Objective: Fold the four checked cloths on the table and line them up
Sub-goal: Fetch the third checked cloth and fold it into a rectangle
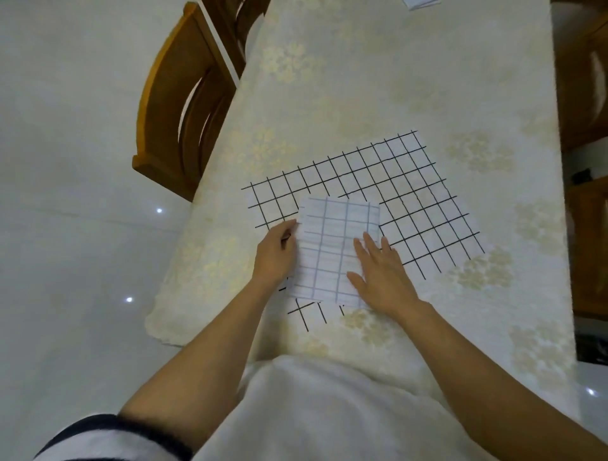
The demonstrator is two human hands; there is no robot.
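Pinching the left edge of the folded cloth (332,250) with the left grip (278,253), curled round that edge with the thumb on top. Pressing the same cloth's right half with the right grip (381,276), opened flat with straight, spread fingers (370,243) and holding nothing. Working on a narrow upright rectangle of white fabric ruled in pale blue-grey lines, lying on top of the black-checked cloth (394,184). Covering the near left part of that larger cloth, spread open in one flat layer and turned at a slant to the desk (362,82). Showing a few black lines of it just below the folded cloth's near edge. Resting all of this on the near half of the desk, dressed in a cream cover with faint gold flower patches. Glimpsing a small pale folded piece (421,3) at the desk's far end, cut off by the top of the view, too little seen to identify. Flanked by a wooden chair (174,108) pushed in at the left and more brown wooden furniture (585,98) at the right. Reaching in from below with bare forearms, past a white garment (329,411) and a dark-edged sleeve (115,437).
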